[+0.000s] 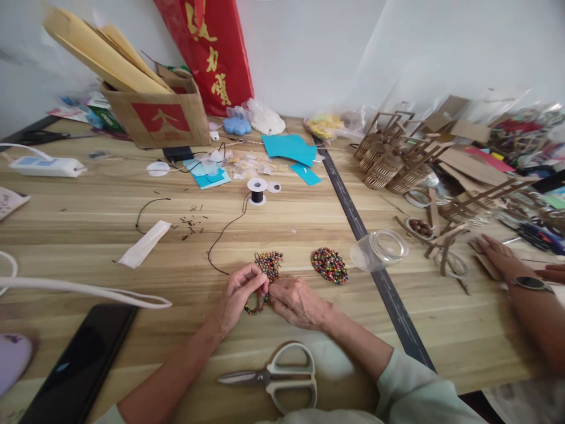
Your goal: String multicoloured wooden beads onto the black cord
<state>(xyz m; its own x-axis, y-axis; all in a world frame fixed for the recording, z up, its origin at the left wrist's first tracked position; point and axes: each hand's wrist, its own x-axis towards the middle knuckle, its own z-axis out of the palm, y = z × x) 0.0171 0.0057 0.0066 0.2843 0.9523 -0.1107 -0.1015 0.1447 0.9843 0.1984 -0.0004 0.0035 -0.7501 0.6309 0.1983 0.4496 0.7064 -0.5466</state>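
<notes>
A loop of small coloured beads on dark cord hangs between my two hands. My left hand pinches the strand at its upper end, thumb against forefinger. Fingers curled, my right hand meets the left one at the same spot; the exact bit of strand it grips is hidden. Just beyond my fingertips lies a pile of multicoloured beads, partly covered by them. A black cord runs from near my left hand up to a white spool. To the right sits a second bead heap.
Scissors lie closest to me, with a black phone at left. A clear plastic jar rests across the dark strip. Bamboo baskets stand back right. Another person's hand is at far right.
</notes>
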